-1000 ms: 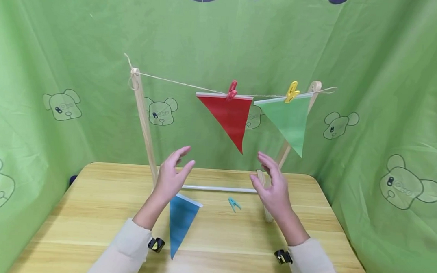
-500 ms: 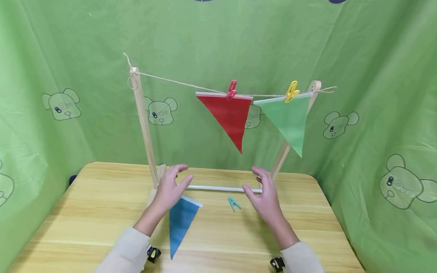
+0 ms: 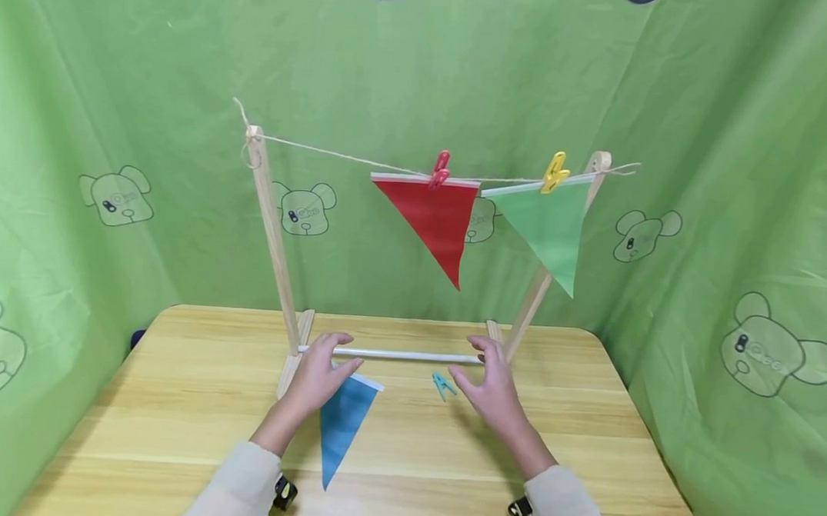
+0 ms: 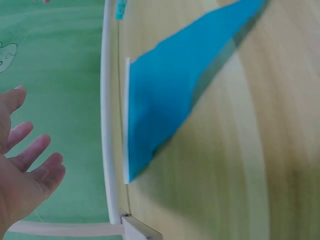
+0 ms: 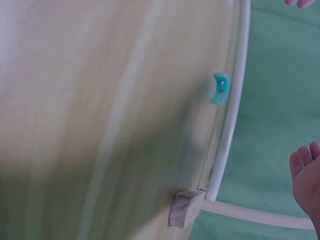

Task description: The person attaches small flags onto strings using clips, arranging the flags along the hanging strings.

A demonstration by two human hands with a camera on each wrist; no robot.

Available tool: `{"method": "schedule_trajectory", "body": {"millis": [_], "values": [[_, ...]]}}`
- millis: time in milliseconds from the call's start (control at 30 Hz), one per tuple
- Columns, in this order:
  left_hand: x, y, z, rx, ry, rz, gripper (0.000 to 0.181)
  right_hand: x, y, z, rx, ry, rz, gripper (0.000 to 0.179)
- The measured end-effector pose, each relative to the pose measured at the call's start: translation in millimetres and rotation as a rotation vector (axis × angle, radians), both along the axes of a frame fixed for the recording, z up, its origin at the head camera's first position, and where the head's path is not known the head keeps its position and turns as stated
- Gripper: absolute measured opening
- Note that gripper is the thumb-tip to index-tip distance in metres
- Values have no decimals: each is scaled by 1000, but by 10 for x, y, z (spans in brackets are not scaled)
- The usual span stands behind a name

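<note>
My left hand (image 3: 320, 372) hovers over the upper end of a blue triangular flag (image 3: 346, 424), its fingers loosely bent around nothing. The flag lies on the table, white-edged at the top, and the hand covers its upper left corner in the head view. My right hand (image 3: 493, 385) is held in the air just right of a small turquoise clothespin (image 3: 442, 385), thumb and fingers apart. In the left wrist view the whole blue flag (image 4: 167, 90) shows beyond the relaxed fingers. The turquoise clothespin (image 5: 221, 89) lies near the white rod in the right wrist view.
A wooden stand with a left post (image 3: 273, 244) and a right post (image 3: 531, 302) carries a string (image 3: 342, 158). From it hang a red flag (image 3: 439, 221) by a red clothespin (image 3: 440, 169) and a green flag (image 3: 550, 222) by a yellow clothespin (image 3: 554, 172). A white rod (image 3: 409, 355) joins the bases.
Both hands have lowered toward the table. The right hand has also moved left, closer to the turquoise clothespin. The flags and clothespins have stayed in place.
</note>
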State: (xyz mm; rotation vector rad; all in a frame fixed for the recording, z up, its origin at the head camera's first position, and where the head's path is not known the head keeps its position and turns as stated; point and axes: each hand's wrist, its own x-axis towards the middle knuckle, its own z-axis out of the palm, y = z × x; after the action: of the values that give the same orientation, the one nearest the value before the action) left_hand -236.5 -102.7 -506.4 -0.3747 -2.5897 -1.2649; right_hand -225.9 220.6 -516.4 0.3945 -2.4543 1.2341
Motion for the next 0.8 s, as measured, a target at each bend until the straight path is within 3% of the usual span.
{"method": "schedule_trajectory", "body": {"millis": [133,267,500,800], "values": [[-11,-21,-98,-66,-44,0,43,3,-13,-49,53,-28,6,70],[-15,-39,-184,-117,-88,-3,41,15,-27,-74,64,-119,9,71],[-31,-64,-284,-164,-75,22,42,-10,-50,-174,62,-320,14,75],[-69,-93,-380,-172,-118,46,44,1,-71,-261,104,-390,5,73]]}}
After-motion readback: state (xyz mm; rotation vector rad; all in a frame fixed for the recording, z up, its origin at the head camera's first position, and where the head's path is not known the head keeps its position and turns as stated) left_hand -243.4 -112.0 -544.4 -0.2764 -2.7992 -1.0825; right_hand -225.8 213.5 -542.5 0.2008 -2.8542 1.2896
